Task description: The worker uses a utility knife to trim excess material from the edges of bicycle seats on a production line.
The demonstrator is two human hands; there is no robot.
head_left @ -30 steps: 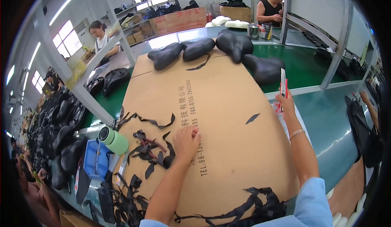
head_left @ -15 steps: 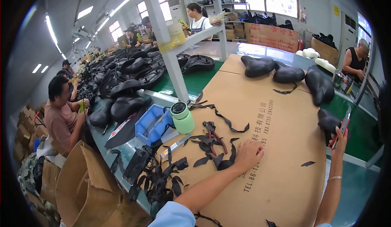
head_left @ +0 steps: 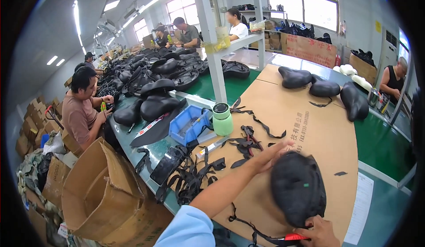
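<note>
Right grip (head_left: 319, 233) at saddle's near end (head_left: 301, 218)

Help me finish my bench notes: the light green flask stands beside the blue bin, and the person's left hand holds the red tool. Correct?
The side is wrong: the head view shows the right hand holding the red tool. The light green flask does stand beside the blue bin.
</note>
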